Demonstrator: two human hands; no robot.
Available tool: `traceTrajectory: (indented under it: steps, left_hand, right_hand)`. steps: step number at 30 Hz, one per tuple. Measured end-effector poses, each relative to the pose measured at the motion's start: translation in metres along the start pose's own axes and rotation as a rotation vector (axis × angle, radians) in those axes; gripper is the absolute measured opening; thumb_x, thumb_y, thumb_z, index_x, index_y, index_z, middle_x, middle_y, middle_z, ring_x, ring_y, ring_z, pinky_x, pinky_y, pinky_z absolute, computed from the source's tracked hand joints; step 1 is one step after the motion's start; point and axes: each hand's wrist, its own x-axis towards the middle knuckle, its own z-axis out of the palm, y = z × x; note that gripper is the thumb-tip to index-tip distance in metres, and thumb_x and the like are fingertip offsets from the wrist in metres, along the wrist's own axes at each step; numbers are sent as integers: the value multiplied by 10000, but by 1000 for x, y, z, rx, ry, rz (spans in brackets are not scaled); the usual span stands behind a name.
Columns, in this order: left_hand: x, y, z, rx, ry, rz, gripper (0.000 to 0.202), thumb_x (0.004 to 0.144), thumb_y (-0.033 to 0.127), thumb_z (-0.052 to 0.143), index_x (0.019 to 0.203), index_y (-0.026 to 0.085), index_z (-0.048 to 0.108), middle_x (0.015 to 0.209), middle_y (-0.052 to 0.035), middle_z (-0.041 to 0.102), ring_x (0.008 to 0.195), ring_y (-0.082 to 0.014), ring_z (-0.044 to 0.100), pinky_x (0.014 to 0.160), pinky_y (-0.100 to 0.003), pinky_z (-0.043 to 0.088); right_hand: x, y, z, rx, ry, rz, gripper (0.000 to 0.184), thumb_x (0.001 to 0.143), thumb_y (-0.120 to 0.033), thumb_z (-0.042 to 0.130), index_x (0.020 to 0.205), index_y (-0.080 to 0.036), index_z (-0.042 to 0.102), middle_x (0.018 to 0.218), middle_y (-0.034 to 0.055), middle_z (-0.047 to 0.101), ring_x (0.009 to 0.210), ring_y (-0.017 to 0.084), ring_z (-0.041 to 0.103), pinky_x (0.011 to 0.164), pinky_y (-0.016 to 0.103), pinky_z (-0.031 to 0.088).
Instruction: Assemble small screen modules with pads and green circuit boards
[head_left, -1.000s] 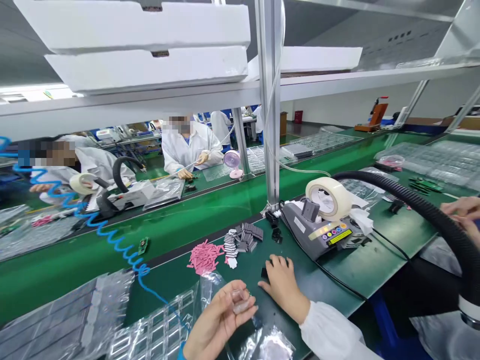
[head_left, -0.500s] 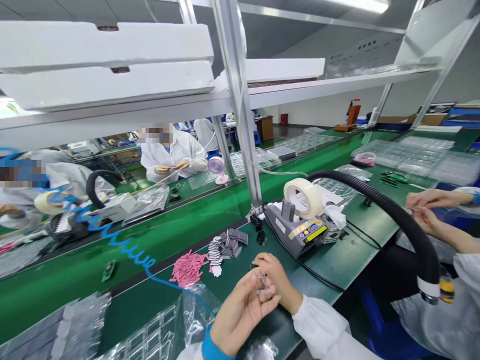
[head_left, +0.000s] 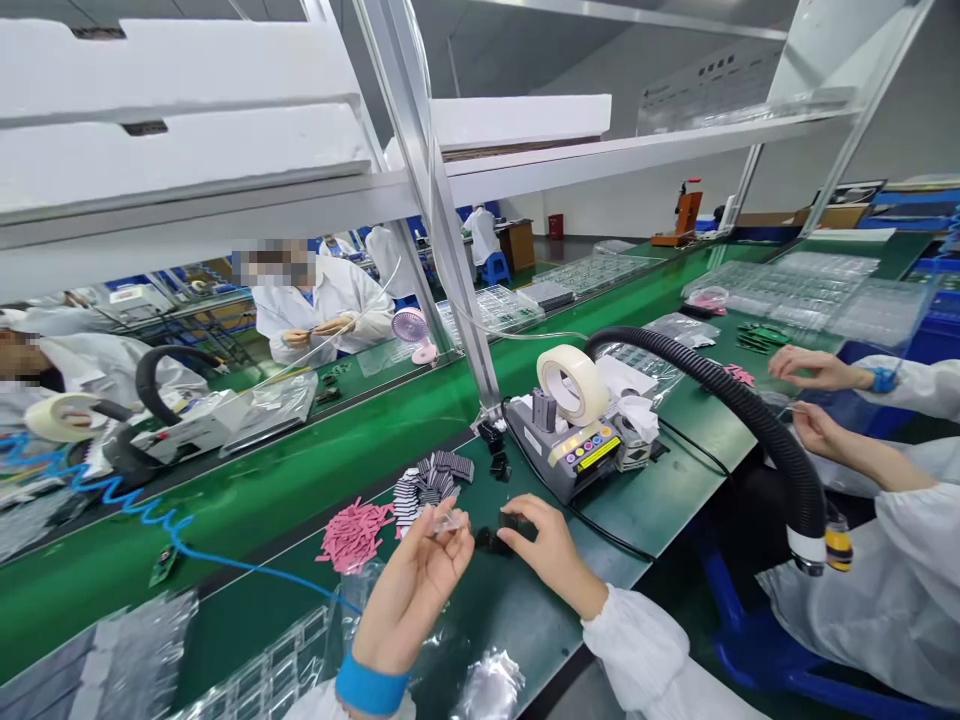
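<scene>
My left hand [head_left: 420, 575], with a blue wrist band, pinches a small clear plastic piece [head_left: 448, 521] at the fingertips, its palm turned up. To the right, my right hand [head_left: 555, 550] curves its thumb and index finger around a small dark flat piece [head_left: 514, 522], whose shape is partly hidden. Small black parts [head_left: 489, 541] lie on the green bench between the two hands. Beyond my left hand are a heap of pink strips [head_left: 355, 535] and a pile of black-and-white striped pieces [head_left: 431, 482].
A grey tape dispenser [head_left: 577, 455] carries a tape roll [head_left: 573, 385]. A black flexible hose [head_left: 735, 405] arches over the right side. Clear trays [head_left: 259, 670] and a plastic bag [head_left: 491, 685] lie near me. A co-worker's hands [head_left: 817, 400] are at the right; a metal post [head_left: 450, 260] stands ahead.
My hands have moved apart; the left has shifted left with the clear piece, and the right has opened out from beside it. The view has turned slightly right. A co-worker's hands have separated.
</scene>
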Motion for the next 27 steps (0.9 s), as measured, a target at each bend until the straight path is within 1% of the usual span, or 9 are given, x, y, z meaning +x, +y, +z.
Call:
traceTrajectory:
  steps: [4,7,10,13,16,18,21,24,27]
  left_hand:
    - [2,-9,6,14,-21,-27,180,908,150,413,981,100,570,687,-34,619,662,-111,665,623,-229,580]
    - [5,-17,11,54,-53,-67,169,902,161,431,941,108,586,709,-43,633,677,-106,662,643,-222,568]
    - [8,-30,20,137,-119,-156,145,887,162,469,898,111,604,694,-37,635,669,-102,658,655,-220,552]
    - [12,-58,34,275,-236,-303,91,839,167,561,868,110,627,681,-35,649,636,-107,655,649,-229,537]
    - [16,-110,53,447,-374,-483,119,789,214,641,843,108,627,671,-40,666,596,-118,652,628,-248,525]
    - [21,-157,67,558,-453,-583,156,795,248,636,859,107,615,685,-29,664,599,-120,642,616,-265,524]
    - [36,-230,89,672,-519,-672,171,852,248,559,967,126,595,861,-20,649,693,-116,619,620,-286,533]
    - [55,-289,107,699,-563,-715,247,864,286,539,1059,139,573,1015,-57,630,822,-153,622,695,-336,542]
    - [69,-324,114,688,-615,-736,278,865,299,534,1097,147,559,1064,-68,619,872,-170,620,732,-362,540]
  right_hand:
    - [-5,-1,0,369,-34,176,247,908,-369,544,987,-139,585,894,19,617,751,138,610,697,328,522]
    - [-19,-9,-7,632,-37,280,327,930,-427,484,1080,-146,556,857,14,611,700,128,606,654,311,523]
    - [-43,-15,-25,819,18,361,350,928,-431,488,1138,-154,533,814,0,603,648,114,591,609,284,514]
    - [-79,-9,-54,928,150,417,299,921,-394,518,1081,-144,558,757,-17,590,583,91,565,546,241,494]
    - [-118,13,-95,979,377,436,230,916,-328,543,1039,-136,569,808,-4,603,611,92,578,547,233,501]
    - [-138,32,-128,996,572,426,211,914,-303,549,1043,-137,566,887,13,609,684,108,599,592,255,521]
    - [-155,55,-179,1006,840,394,220,915,-311,545,1060,-147,560,942,25,603,734,123,604,625,277,531]
    - [-163,66,-216,1022,989,358,226,909,-302,554,1077,-150,558,996,37,600,786,139,609,661,298,536]
    - [-177,69,-233,1044,1080,343,222,909,-283,555,1083,-146,556,1016,42,598,811,145,612,679,309,540]
